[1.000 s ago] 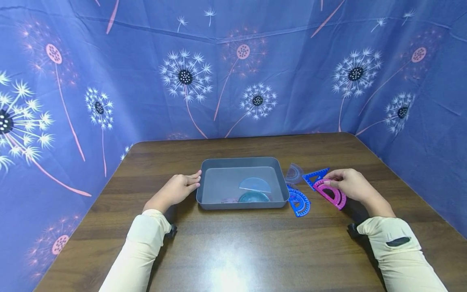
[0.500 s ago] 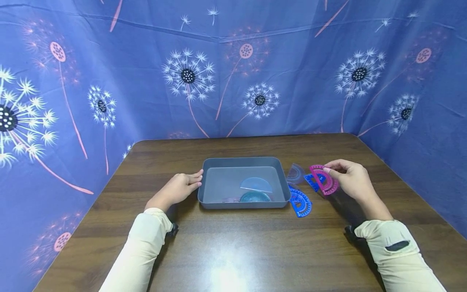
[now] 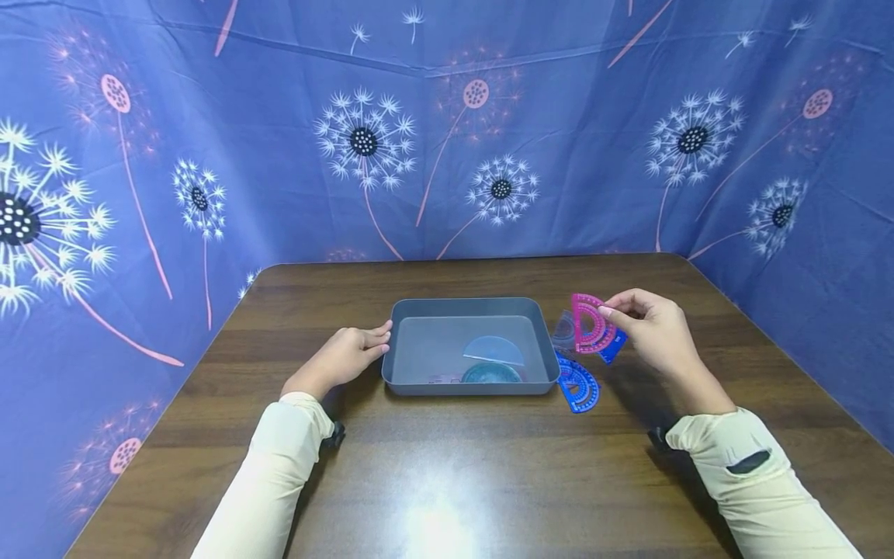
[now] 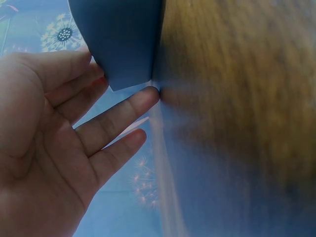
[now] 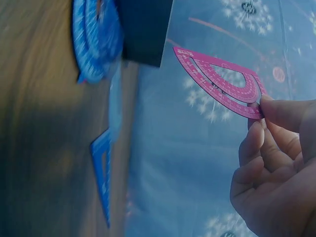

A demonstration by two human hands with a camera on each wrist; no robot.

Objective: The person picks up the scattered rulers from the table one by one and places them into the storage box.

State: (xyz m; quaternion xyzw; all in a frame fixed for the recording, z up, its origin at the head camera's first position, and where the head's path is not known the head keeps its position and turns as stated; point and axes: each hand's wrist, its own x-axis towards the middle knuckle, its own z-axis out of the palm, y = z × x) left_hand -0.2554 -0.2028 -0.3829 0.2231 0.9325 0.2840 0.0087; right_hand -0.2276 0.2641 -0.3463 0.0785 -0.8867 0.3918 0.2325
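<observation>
A pink protractor [image 3: 577, 322] is pinched between the thumb and fingers of my right hand [image 3: 653, 326], raised above the table to the right of the grey tray [image 3: 468, 389]. In the right wrist view the thumb presses one corner of the pink protractor [image 5: 197, 56]. My left hand [image 3: 342, 359] touches the tray's left side with extended fingers; in the left wrist view the fingertips meet the outer wall [image 4: 123, 44]. Inside the tray lie a clear half-round protractor [image 3: 494, 349] and a teal rounded piece [image 3: 491, 374], partly hidden by the front wall.
Against the tray's right side lies a blue protractor [image 3: 592, 394]. Behind it is a clear protractor [image 3: 563, 326]. A blue set square [image 3: 612, 348] is partly covered by the pink protractor in the head view. A patterned blue cloth [image 3: 433, 178] hangs behind the table.
My right hand has lifted the pink protractor and moved it left and away from me, past the blue set square. My left hand stays at the tray.
</observation>
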